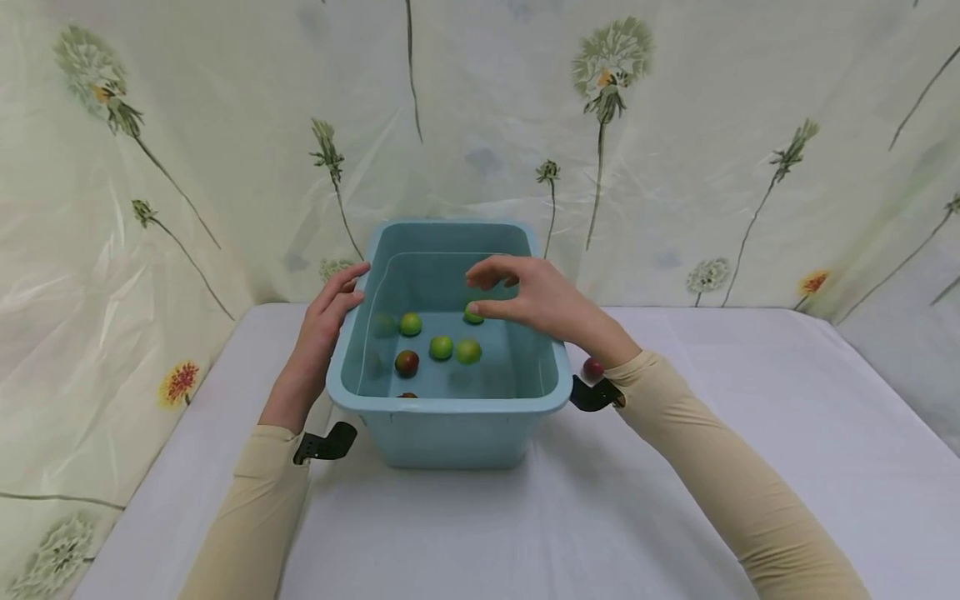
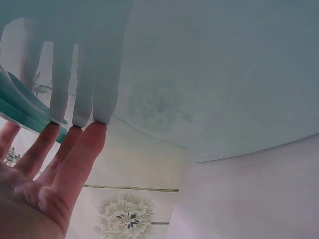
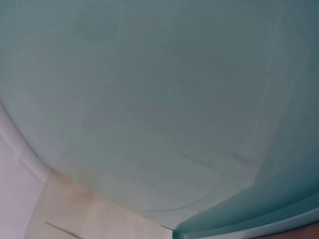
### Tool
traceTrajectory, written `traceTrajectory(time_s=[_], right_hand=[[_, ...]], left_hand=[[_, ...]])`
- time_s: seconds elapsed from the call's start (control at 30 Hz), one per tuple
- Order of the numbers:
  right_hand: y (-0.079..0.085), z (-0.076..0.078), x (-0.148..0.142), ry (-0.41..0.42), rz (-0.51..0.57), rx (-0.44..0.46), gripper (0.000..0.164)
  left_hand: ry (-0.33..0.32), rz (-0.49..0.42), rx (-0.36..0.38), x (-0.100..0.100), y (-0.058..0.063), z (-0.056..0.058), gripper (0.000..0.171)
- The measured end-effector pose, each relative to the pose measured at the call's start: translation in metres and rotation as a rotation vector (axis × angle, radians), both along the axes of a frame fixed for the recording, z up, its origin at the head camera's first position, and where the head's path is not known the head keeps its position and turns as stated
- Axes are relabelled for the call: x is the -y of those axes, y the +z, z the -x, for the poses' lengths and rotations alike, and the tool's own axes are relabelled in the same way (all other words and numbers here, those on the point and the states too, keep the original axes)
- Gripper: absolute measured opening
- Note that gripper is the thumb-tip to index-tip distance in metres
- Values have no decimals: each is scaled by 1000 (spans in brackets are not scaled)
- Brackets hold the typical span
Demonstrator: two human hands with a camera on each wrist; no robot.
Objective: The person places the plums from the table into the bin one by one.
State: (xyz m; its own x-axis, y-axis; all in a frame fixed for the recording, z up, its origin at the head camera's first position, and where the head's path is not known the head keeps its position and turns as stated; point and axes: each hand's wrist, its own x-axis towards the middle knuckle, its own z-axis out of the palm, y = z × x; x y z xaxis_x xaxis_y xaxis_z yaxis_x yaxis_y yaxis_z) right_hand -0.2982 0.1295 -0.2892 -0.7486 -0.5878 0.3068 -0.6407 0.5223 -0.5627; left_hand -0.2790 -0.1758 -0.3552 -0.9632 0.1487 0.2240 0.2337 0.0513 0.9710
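Note:
A light blue plastic bin (image 1: 450,406) holds several small round fruits: green ones (image 1: 441,347) and reddish-brown ones (image 1: 407,362). My left hand (image 1: 322,325) is at the bin's left side; in the left wrist view its extended fingers (image 2: 79,154) touch the outer wall just below the rim. Over the right part of the bin is my right hand (image 1: 532,296), thumb and curved fingers apart with nothing between them. One green fruit (image 1: 474,315) shows just under the thumb tip. The right wrist view is mostly the bin's outer wall (image 3: 149,99).
A dark red fruit (image 1: 592,369) lies on the white-covered table (image 1: 750,400) outside the bin, beside the right wrist. Behind the bin hangs a pale sheet (image 1: 465,108) with dandelion prints. Each wrist wears a black strap (image 1: 326,443).

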Motion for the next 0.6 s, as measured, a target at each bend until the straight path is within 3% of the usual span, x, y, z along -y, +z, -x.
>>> traceTrajectory(time_s=[0.6], right_hand=[[-5, -3, -8, 34, 174, -53, 36]], left_hand=[[-12, -10, -8, 1, -2, 2, 47]])
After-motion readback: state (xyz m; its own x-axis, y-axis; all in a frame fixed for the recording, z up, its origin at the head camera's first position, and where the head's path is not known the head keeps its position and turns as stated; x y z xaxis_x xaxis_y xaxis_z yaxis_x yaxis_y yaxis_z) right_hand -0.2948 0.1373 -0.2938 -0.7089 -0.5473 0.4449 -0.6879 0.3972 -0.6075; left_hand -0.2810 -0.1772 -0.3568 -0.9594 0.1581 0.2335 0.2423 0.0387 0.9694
